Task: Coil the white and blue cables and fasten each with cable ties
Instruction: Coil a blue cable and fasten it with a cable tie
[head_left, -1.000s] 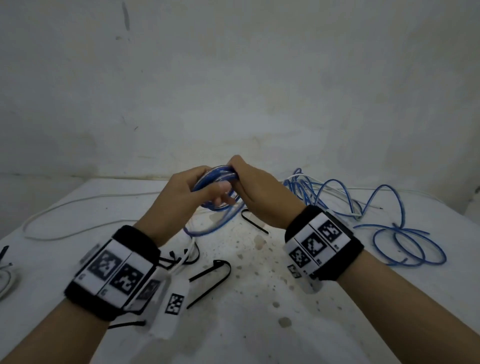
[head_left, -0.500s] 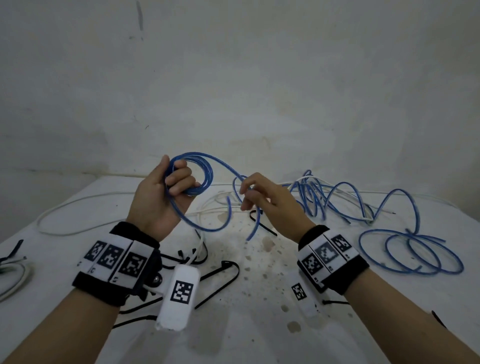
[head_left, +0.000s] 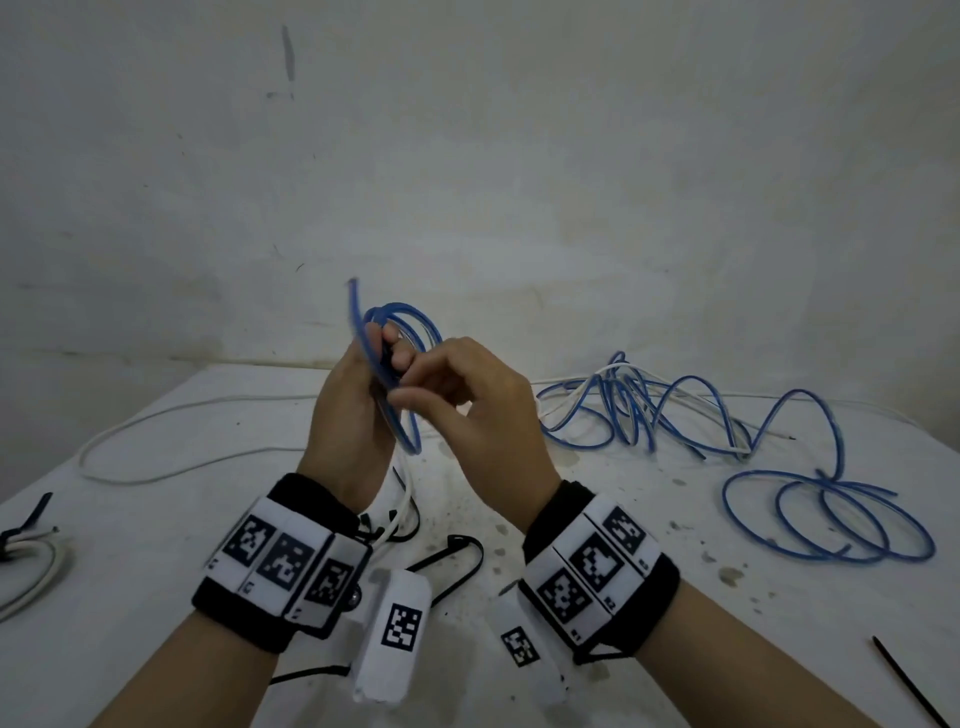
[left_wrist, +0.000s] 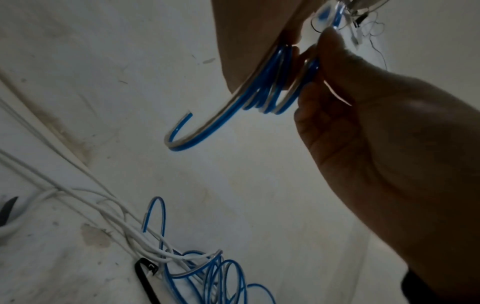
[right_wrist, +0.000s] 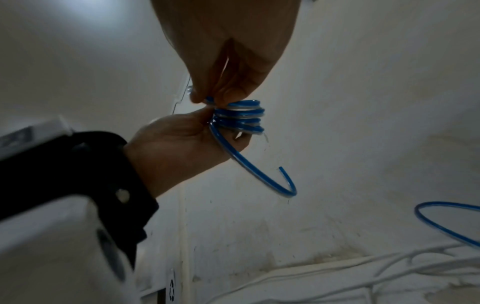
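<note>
**Desk:** Left hand (head_left: 347, 415) first: what is it doing?

**Photographer:** Raised above the middle of the worktop (head_left: 597, 675), its fingers are curled round a small blue coil (head_left: 410, 332) of several stacked turns. The right hand (head_left: 483, 415) meets it from the other side, thumb and fingertips pinching the same bundle where the turns bunch together. One cut end (right_wrist: 281, 170) of the cable curves free below the grip, held by nothing.

**Desk:** Is anything fastened?

**Photographer:** No tie shows on this coil. Black cable ties (head_left: 457, 551) lie on the worktop just below the wrists, one more (head_left: 906, 680) near the front right corner.

**Desk:** So what could go wrong?

**Photographer:** My reading is that the turns are springy. To fetch a tie one hand must let go, and if the other grip is loose the stack could fan open, starting with that free end. A tie closed on only some turns would leave the rest slack.

**Desk:** And the rest of the job?

**Photographer:** Well short of done, I'd judge. More loose blue cable (head_left: 826, 514) sprawls toward the right edge, crossed with white cable (head_left: 613, 371) near the back. I cannot tell whether it joins the held coil; if it does, that knot could snag a pull. A long white cable (head_left: 156, 421) trails toward the left edge, and a white bundle (head_left: 36, 577) sits at the left edge beside a dark tie (head_left: 31, 519).
</note>
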